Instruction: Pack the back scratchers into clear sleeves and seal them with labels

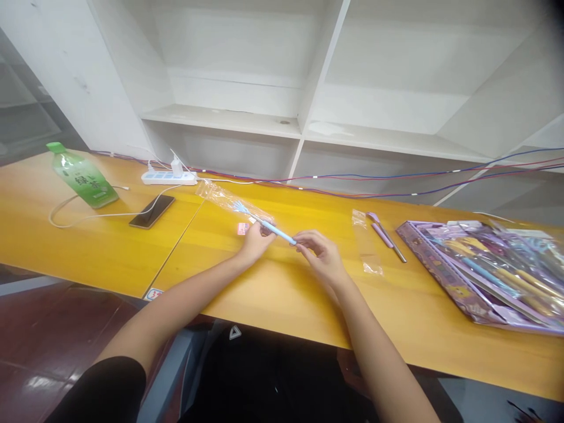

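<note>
A light-blue back scratcher (pixel 278 232) with a short metal rod and a hand-shaped end slants between my hands above the table. Its hand-shaped end lies inside a long clear plastic bag (pixel 215 194). My left hand (pixel 257 239) is closed around the back scratcher near the bag's near end. With fingertips pinched, my right hand (pixel 321 254) holds the end of the blue handle. Just left of my left hand sits a small pink block (pixel 242 228) with a pale label. My fingers partly hide where the bag's opening meets the handle.
Rightward lie a flat clear bag (pixel 368 244), a purple rod-like tool (pixel 388 237) and a purple box (pixel 445 279) full of bagged tools. Leftward are a green bottle (pixel 86 179), a phone (pixel 152 212) with a white cable and a power strip (pixel 165 177). Wires run along the shelf (pixel 229 120).
</note>
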A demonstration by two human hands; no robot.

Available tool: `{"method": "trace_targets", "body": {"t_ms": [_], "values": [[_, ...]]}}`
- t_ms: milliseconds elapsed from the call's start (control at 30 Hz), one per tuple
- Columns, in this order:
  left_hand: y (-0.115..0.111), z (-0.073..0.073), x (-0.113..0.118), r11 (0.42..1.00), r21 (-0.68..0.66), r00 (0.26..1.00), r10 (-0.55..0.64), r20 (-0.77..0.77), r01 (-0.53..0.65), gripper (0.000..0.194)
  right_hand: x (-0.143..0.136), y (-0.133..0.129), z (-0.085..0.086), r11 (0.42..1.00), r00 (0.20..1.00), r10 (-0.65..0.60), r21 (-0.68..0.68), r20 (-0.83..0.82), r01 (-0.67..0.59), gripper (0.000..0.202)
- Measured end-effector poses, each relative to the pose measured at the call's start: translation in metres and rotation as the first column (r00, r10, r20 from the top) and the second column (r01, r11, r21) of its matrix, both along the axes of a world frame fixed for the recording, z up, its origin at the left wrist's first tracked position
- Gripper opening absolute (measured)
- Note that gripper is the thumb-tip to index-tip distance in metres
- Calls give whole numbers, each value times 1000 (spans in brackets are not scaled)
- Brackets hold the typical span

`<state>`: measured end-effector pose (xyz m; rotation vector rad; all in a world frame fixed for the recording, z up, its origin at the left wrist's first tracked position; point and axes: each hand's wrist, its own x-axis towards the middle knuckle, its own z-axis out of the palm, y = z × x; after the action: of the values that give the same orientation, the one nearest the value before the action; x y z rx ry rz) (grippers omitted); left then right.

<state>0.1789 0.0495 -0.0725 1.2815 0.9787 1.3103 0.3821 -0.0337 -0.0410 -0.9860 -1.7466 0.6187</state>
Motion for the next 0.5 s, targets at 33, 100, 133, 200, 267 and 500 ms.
{"method": "trace_targets", "body": {"t_ms": [33, 100, 133, 200, 267, 500], "values": [[0, -1, 0, 1000, 4, 1000, -1, -9, 1, 30, 0, 0, 0, 1000, 1000, -9, 6, 19, 9, 19], [-3, -2, 2, 1000, 2, 999, -17, -48, 17, 30, -1, 0, 0, 999, 997, -34, 38, 65, 32, 16], [-6, -3, 3, 999, -1, 996, -36, -77, 36, 30, -1, -1, 0, 997, 996, -44, 61, 83, 39, 15], [-12, -4, 4, 995, 3, 984, -93, -150, 95, 30, -2, -1, 0, 994, 993, -63, 98, 98, 53, 14], [-19, -4, 6, 985, 28, 959, -156, -236, 168, 26, -3, -1, 0, 991, 992, -85, 115, 98, 73, 14], [-35, -2, 8, 929, 114, 859, -272, -434, 352, 14, -4, -3, -1, 990, 992, -91, 115, 91, 80, 15]]}}
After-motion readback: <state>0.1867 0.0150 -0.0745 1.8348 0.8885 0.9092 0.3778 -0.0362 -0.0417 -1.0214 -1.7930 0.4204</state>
